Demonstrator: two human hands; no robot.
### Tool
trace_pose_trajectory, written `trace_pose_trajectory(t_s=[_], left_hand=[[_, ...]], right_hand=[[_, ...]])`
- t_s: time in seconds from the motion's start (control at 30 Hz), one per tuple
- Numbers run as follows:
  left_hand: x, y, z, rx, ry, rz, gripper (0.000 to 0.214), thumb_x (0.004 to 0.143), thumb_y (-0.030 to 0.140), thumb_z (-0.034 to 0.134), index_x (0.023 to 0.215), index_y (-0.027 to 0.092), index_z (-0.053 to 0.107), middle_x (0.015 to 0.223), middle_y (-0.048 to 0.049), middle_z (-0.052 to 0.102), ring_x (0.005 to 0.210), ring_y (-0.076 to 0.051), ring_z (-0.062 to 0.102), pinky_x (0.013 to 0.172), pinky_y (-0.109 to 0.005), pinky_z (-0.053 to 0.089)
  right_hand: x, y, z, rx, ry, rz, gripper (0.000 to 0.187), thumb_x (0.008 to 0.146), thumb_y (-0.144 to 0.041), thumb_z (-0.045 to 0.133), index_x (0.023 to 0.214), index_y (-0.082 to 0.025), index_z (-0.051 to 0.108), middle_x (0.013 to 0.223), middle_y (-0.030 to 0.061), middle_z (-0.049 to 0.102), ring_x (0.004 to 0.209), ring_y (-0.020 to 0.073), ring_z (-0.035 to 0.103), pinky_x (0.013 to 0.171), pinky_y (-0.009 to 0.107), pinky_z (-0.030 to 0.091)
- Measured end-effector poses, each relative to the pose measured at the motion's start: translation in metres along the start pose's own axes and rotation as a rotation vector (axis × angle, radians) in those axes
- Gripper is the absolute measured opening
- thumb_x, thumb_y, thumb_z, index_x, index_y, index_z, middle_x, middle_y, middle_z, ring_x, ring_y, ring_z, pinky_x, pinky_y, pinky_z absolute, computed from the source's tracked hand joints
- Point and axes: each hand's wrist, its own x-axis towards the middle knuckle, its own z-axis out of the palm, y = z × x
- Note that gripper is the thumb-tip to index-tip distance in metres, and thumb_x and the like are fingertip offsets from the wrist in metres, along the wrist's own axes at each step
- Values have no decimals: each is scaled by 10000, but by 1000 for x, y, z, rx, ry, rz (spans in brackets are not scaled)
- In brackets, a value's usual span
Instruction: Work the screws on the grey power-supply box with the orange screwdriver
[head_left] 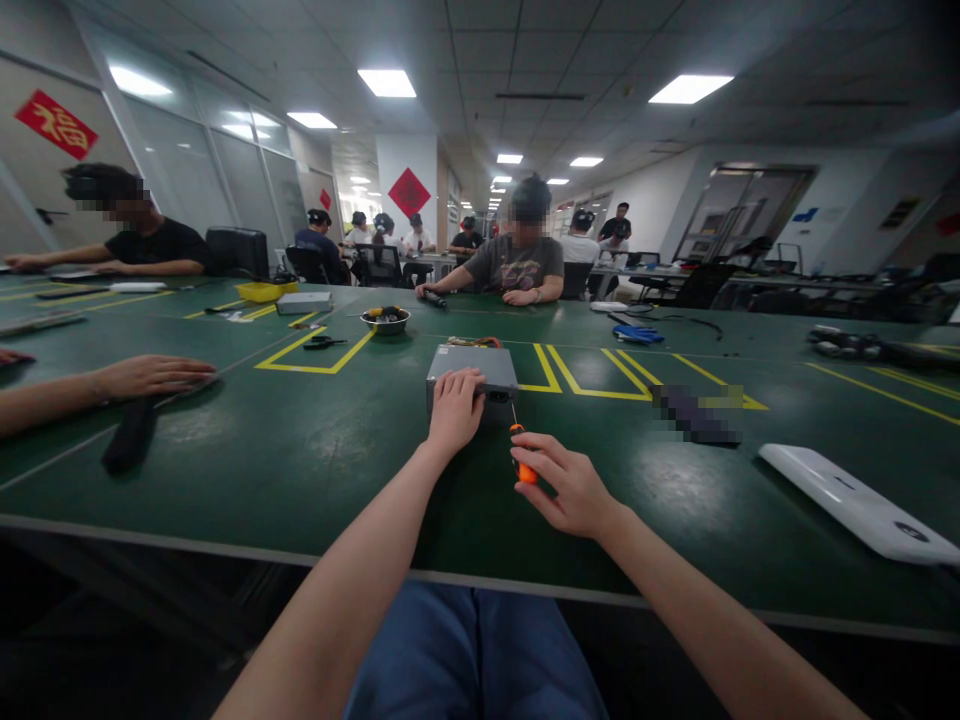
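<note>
A grey metal computer power supply (pixel 491 368) sits on the green table in front of me. Coloured wires show at its far side, and a black socket is on its near face. My left hand (pixel 454 405) grips its near left part, fingers over the top and thumb by the near face. In my right hand (pixel 570 485) is a screwdriver (pixel 527 468) with an orange and black handle, held between thumb and fingers. Its thin shaft points up and away, the tip at the near right corner of the power supply. Whether the tip sits in a screw is too small to tell.
Beyond the power supply stands a metal bowl (pixel 386 320), with black pliers (pixel 324 342) nearby. A white device (pixel 855 500) and a blurred dark item (pixel 694 415) lie to the right. Another person's hand (pixel 154 376) rests at left; a person (pixel 517 250) sits opposite.
</note>
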Motion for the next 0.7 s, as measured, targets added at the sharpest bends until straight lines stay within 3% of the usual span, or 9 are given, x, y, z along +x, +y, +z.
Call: trace_pose_trajectory(t_s=[0.13, 0.27, 0.43, 0.57, 0.7], left_hand=[[0, -1, 1, -2, 3, 4, 238, 846, 190, 465, 1078, 235, 492, 1224, -25, 561, 1189, -176, 456, 1077, -390, 260], [0, -1, 1, 2, 6, 3, 247, 843, 193, 469, 1085, 236, 493, 1224, -26, 562, 1188, -175, 457, 1075, -389, 266], [0, -1, 2, 3, -5, -8, 256, 846, 196, 458, 1096, 236, 495, 1231, -33, 558, 1193, -181, 457, 1075, -402, 267], [0, -1, 2, 0, -3, -10, 254, 846, 191, 462, 1093, 237, 492, 1229, -29, 559, 1196, -178, 455, 1078, -398, 263], [0, -1, 1, -4, -7, -10, 256, 844, 185, 468, 1093, 239, 488, 1231, -27, 556, 1199, -178, 450, 1080, -391, 260]], right_hand=[[-1, 1, 3, 66, 45, 37, 254, 860, -320, 527, 1062, -199, 432, 1143, 139, 569, 1000, 221, 603, 746, 328, 535], [1, 0, 0, 89, -39, 35, 353, 874, -347, 480, 1177, -178, 418, 1181, 156, 524, 1045, 239, 573, 776, 355, 530], [1, 0, 0, 7, -44, -7, 308, 895, -282, 432, 1186, -192, 470, 1185, 143, 514, 897, 194, 625, 739, 323, 529], [0, 0, 4, 89, 45, 46, 273, 859, -325, 529, 1086, -201, 441, 1140, 136, 558, 993, 224, 610, 732, 325, 541], [1, 0, 2, 156, 1, 61, 347, 861, -340, 517, 1148, -189, 397, 1157, 149, 543, 1062, 240, 577, 807, 370, 530]])
